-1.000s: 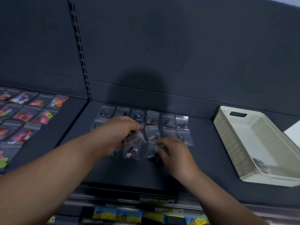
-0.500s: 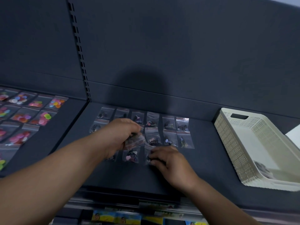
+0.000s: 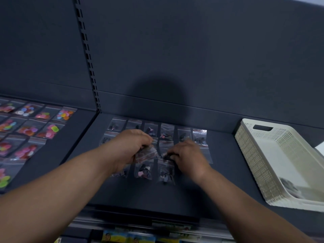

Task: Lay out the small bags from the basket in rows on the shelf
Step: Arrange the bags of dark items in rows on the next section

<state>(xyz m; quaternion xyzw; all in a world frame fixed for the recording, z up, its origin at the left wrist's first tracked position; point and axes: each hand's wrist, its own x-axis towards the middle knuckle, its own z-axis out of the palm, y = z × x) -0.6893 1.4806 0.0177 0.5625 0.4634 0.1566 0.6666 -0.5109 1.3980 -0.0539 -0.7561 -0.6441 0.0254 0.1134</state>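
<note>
Abt halfway: two full rows of laid bags plus part of a third on shelf, gripping spare bags in left hand, pinching next bag in right hand, w/ some seemingly left in basket.

Dark shelf, rows of small clear bags lying flat on it, white basket at the right

Both bare forearms are stretched forward and angled inward, with the wrists nearly straight. The left grip is held palm down, its fingers curled round a bunch of small clear plastic bags. The right grip is held just beside it, knuckles up, its bent fingertips pinching one small clear bag of dark pieces.
</note>
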